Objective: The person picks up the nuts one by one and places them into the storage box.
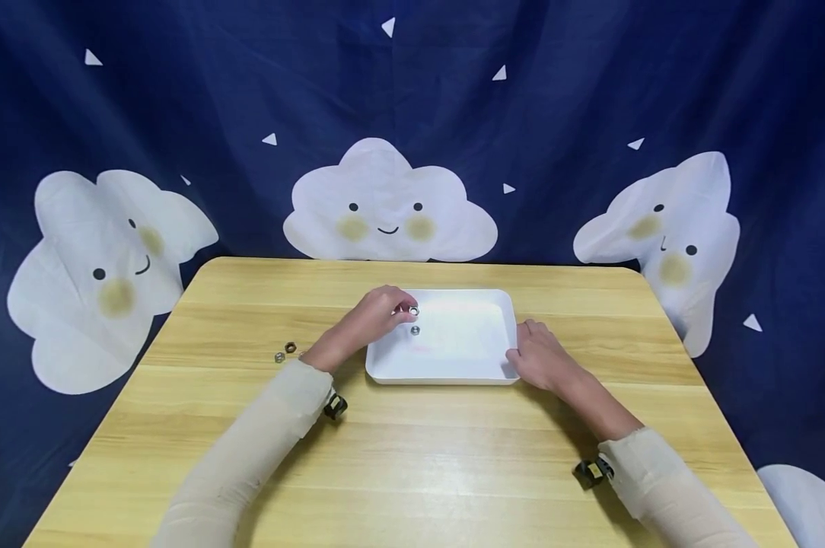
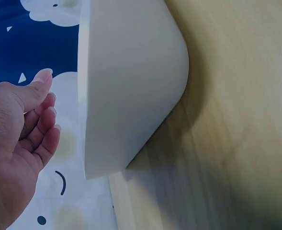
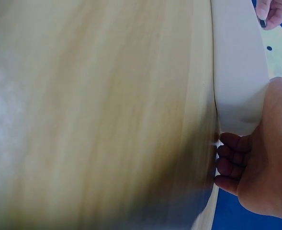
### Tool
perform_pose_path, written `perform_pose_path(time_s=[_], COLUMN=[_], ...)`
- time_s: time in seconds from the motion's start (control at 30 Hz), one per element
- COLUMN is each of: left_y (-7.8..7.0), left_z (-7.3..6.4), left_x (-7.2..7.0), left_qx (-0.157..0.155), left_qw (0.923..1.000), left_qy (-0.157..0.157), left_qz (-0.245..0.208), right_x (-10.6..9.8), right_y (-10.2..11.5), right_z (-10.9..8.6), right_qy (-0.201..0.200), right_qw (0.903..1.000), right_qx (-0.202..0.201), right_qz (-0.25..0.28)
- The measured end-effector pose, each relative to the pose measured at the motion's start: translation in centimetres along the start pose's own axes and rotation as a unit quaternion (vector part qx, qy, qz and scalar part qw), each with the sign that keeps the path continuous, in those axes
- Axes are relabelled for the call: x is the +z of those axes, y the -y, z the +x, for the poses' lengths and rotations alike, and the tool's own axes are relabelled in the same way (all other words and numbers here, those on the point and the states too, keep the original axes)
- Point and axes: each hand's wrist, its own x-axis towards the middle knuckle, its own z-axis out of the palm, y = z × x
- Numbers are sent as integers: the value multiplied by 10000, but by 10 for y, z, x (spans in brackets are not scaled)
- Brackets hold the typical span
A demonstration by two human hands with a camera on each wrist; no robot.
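My left hand (image 1: pixel 383 308) is over the left part of a white tray (image 1: pixel 467 335). Between its thumb and fingertips it pinches a metal nut (image 1: pixel 414 310), whose dark edge shows at the fingertips in the right wrist view. A second nut (image 1: pixel 415 330) lies on the tray floor just below that hand. My right hand (image 1: pixel 541 356) grips the tray's right side, the thumb at the rim and the fingers curled against the outer wall (image 3: pixel 239 72). From the left wrist, the left hand (image 2: pixel 21 124) appears beyond the tray's side wall (image 2: pixel 131 86).
To the left of the tray, a silver nut (image 1: pixel 279 357) and a darker nut (image 1: pixel 290 347) lie on the wooden table (image 1: pixel 440 457). Another small piece is partly hidden by the left wrist. A blue curtain (image 1: pixel 556 99) with clouds hangs behind the table.
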Motion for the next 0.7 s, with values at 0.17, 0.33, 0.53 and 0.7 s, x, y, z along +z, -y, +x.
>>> perform_pose_path(time_s=[0.17, 0.33, 0.53, 0.7], left_y=[-4, -8, -10, -10], left_z=[3, 6, 10, 12], left_x=[6, 11, 19, 26], left_qx=[-89, -15, 32, 51], left_qw=[9998, 9998, 9995, 9982], left_qy=[156, 200, 323, 562], left_qz=[-12, 9, 11, 203], right_x=[1, 0, -1, -2], right_y=[-1, -1, 0, 1], right_z=[1, 0, 0, -1], right_qy=[10, 37, 59, 41], right_qw=[10000, 10000, 10000, 10000], right_qx=[-41, -32, 33, 14], right_qz=[-12, -30, -20, -16])
